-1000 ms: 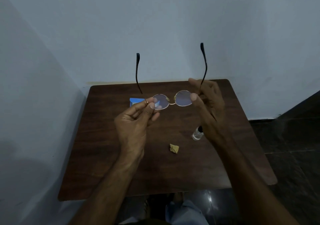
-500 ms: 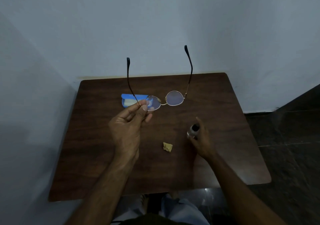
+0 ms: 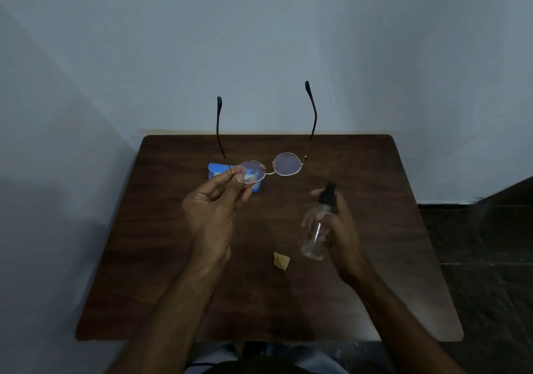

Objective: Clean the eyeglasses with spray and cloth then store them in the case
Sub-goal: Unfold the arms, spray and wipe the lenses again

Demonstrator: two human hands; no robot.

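Note:
Round gold-rimmed eyeglasses [image 3: 287, 164] with dark temple arms pointing up hang above the table. My left hand [image 3: 215, 209] pinches them at the left lens rim and hinge. A clear spray bottle [image 3: 315, 229] with a black nozzle is lifted off the table in my right hand [image 3: 343, 229], nozzle up, to the right of and below the glasses. A small crumpled yellow cloth [image 3: 281, 260] lies on the table between my wrists. The blue case [image 3: 215, 170] lies flat behind my left hand, partly hidden by the fingers and the left lens.
The dark wooden table [image 3: 173, 272] stands in a corner, with pale walls behind and to the left. A dark tiled floor [image 3: 490, 258] drops away on the right. My knees show below the table's near edge.
My right hand let go of the glasses, dropped to the table, gripped the spray bottle and lifted it. The left hand has kept the glasses nearly still.

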